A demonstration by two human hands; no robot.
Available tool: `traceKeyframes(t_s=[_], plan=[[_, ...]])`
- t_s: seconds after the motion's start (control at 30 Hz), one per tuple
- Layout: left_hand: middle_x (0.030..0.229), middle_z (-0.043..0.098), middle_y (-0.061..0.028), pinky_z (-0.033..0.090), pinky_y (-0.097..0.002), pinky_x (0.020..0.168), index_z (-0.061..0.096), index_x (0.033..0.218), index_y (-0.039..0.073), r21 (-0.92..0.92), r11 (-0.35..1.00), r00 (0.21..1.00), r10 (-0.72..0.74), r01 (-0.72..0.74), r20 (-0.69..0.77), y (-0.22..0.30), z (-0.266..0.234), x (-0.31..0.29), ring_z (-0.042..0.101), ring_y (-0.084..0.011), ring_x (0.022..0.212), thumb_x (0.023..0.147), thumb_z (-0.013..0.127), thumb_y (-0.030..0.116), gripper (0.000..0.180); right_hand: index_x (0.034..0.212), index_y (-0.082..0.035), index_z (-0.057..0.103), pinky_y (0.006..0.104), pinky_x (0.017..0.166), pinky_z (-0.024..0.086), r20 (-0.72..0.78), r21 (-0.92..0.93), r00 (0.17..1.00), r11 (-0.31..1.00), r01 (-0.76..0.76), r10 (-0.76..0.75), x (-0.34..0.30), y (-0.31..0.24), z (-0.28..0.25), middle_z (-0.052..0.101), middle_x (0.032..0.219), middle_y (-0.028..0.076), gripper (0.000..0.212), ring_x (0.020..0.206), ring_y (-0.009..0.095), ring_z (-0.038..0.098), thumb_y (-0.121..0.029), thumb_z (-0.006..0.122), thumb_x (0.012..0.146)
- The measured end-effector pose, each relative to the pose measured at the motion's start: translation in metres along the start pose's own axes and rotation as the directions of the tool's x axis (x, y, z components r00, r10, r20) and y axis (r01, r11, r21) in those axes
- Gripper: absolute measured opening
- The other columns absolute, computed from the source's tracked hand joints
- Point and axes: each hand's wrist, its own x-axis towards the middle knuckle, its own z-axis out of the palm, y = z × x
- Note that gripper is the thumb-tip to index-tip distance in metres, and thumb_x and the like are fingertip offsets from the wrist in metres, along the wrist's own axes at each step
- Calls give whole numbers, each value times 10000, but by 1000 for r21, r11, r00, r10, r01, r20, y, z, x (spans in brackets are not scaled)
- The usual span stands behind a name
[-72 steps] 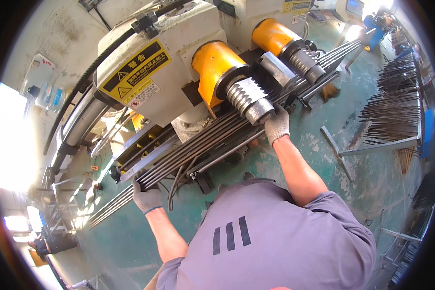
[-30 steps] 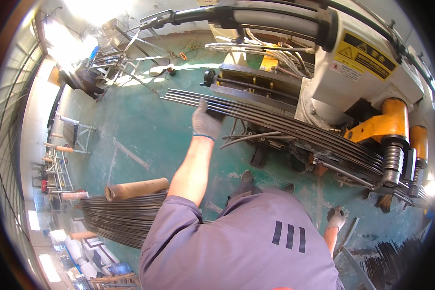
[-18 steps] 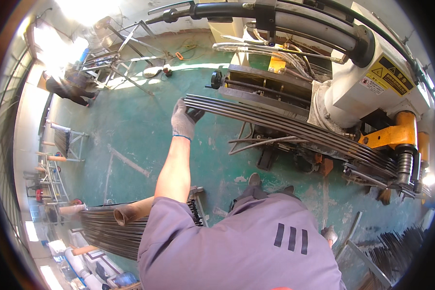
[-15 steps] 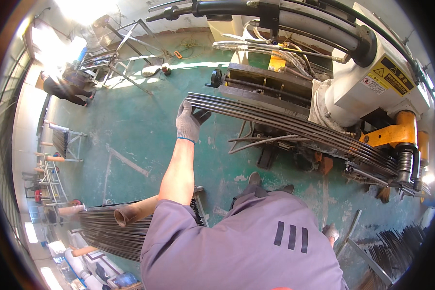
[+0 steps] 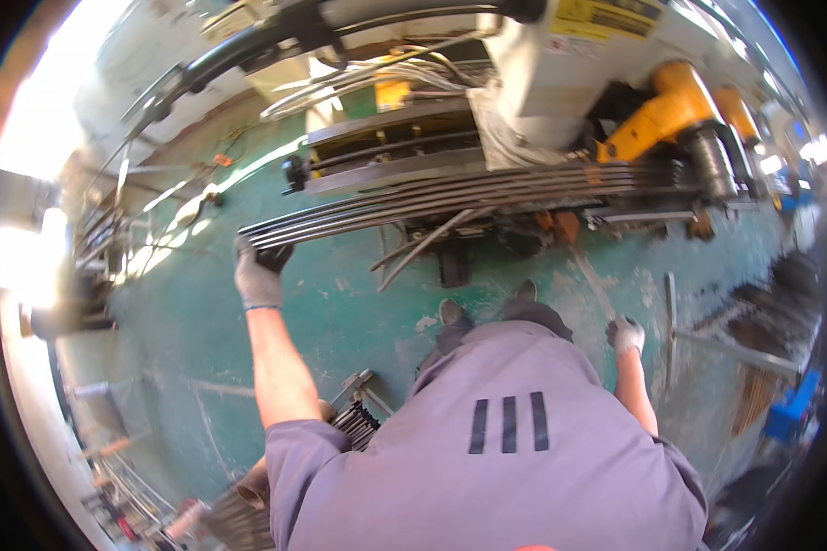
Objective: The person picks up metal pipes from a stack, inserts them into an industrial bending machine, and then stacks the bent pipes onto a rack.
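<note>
My left hand [image 5: 259, 273], in a light glove with dark fingers, is closed around the left ends of several long dark metal rods [image 5: 386, 209]. The rods lie side by side and run to the right into a white and yellow machine. Their right ends are hidden at a coiled spring [image 5: 712, 163] beside the yellow arm [image 5: 663, 115]. My right hand [image 5: 626, 334], gloved too, is away from the rods at my right side. Its fingers look curled, with nothing visible in them, though the picture is somewhat blurred.
Behind the rods stands the machine's bed [image 5: 395, 151], with pale hoses over it. A metal frame [image 5: 740, 349] and dark rod stock [image 5: 781, 308] are at my right. More rods [image 5: 356, 424] lie on a rack at my left elbow. A blue object [image 5: 792, 407] sits far right.
The view has turned to the right. My right hand has come up into fuller view. My left hand still grips the rods, which now lie more level in the picture.
</note>
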Motion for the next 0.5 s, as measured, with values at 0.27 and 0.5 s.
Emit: traceKeyframes(t_s=[0.27, 0.5], plan=[[1404, 623, -138, 554, -556, 1004, 493, 1529, 134, 180, 984, 992, 36, -14, -119, 11, 36, -13, 657, -367, 1208, 1119, 413, 508, 561, 1140, 9, 695, 330, 592, 516, 179, -118, 984, 993, 13, 9, 34, -39, 18, 715, 877, 74, 287, 685, 182, 670, -241, 693, 998], [1462, 596, -193, 460, -574, 1147, 541, 1455, 41, -173, 967, 913, 109, -190, -393, -58, 89, -38, 585, -397, 1315, 1105, 301, 604, 704, 1085, -10, 710, 321, 577, 494, 270, -196, 963, 980, 29, 26, 149, -85, -6, 707, 837, 60, 248, 677, 169, 664, -240, 697, 992]])
